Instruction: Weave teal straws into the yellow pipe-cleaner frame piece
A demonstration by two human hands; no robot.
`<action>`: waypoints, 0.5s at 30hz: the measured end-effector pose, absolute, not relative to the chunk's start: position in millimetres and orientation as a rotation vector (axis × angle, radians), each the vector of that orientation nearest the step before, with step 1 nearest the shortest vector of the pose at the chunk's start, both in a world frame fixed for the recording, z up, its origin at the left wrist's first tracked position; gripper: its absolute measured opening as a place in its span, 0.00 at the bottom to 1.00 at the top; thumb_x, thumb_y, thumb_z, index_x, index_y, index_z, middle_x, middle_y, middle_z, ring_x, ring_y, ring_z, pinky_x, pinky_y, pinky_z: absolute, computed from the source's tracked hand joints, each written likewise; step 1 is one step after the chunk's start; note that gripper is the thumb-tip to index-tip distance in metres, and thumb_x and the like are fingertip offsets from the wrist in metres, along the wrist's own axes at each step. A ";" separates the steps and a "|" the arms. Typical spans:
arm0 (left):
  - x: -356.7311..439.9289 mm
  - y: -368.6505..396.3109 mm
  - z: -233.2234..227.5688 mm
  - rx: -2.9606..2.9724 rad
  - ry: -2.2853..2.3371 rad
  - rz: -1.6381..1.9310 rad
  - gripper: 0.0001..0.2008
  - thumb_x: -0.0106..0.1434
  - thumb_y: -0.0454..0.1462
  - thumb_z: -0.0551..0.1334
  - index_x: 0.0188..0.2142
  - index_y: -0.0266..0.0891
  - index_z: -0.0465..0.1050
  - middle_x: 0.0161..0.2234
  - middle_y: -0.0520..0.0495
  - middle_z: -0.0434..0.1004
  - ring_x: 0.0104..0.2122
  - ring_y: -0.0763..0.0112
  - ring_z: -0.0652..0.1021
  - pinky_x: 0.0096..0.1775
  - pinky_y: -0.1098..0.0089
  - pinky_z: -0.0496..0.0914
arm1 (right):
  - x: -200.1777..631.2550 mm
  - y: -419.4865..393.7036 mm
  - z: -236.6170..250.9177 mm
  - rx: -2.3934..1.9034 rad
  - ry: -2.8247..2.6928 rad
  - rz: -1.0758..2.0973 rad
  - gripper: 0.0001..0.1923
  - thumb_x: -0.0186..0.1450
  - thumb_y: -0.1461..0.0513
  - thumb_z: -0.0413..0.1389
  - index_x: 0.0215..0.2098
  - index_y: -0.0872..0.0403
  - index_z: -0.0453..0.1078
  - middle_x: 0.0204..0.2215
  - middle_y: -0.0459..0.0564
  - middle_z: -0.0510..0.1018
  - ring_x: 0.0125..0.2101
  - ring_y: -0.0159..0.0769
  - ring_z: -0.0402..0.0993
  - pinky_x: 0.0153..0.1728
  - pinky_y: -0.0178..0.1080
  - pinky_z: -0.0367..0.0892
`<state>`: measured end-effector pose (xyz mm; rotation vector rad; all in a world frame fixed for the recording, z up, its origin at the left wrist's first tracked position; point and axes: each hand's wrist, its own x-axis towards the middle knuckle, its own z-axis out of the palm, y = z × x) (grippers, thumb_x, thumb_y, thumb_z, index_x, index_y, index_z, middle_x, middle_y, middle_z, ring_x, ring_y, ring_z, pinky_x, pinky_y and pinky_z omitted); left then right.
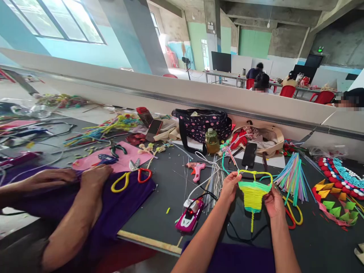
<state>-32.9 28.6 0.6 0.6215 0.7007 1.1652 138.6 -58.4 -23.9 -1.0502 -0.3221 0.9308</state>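
Note:
Between my two hands is a yellow-and-green wrapped craft piece (252, 197), wide at the top and narrow below, with a yellow loop above and a thin yellow stem underneath. My left hand (231, 185) pinches its upper left corner. At the upper right edge, the fingers of my right hand (274, 201) are closed on it. Beneath my right hand lie scissors (295, 214) with red and yellow handles, partly hidden. A black phone (249, 155) with a white cable rests just beyond the piece.
A purple car-shaped power strip (190, 217) and pink glue gun (197, 170) lie left of my arms. Pastel pipe cleaners (294, 176) and a beaded craft (338, 178) sit to the right. A co-worker's hands (93, 180) rest on purple cloth at left, near other scissors (135, 170).

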 end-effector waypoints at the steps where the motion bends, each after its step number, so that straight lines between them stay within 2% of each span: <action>1: -32.3 28.3 -0.7 0.614 0.705 1.163 0.19 0.39 0.40 0.75 0.27 0.35 0.72 0.23 0.52 0.74 0.22 0.76 0.72 0.28 0.73 0.66 | 137.5 -58.0 -23.1 -1.048 -0.327 0.950 0.17 0.48 0.52 0.66 0.27 0.53 0.69 0.22 0.43 0.75 0.19 0.29 0.68 0.16 0.31 0.63; 7: -27.8 26.8 -1.9 0.588 0.764 1.264 0.20 0.39 0.40 0.75 0.28 0.37 0.69 0.22 0.56 0.72 0.21 0.78 0.71 0.27 0.75 0.64 | 130.8 -53.8 -18.9 -1.056 -0.315 0.985 0.17 0.47 0.52 0.67 0.27 0.53 0.68 0.22 0.44 0.75 0.19 0.29 0.68 0.15 0.31 0.61; 15: -5.9 14.5 4.0 0.586 0.893 1.502 0.20 0.44 0.43 0.72 0.30 0.40 0.64 0.22 0.59 0.67 0.21 0.79 0.70 0.26 0.76 0.64 | 117.2 -47.7 -18.7 -1.142 -0.244 0.714 0.21 0.48 0.51 0.66 0.31 0.54 0.65 0.20 0.39 0.70 0.18 0.26 0.64 0.16 0.30 0.60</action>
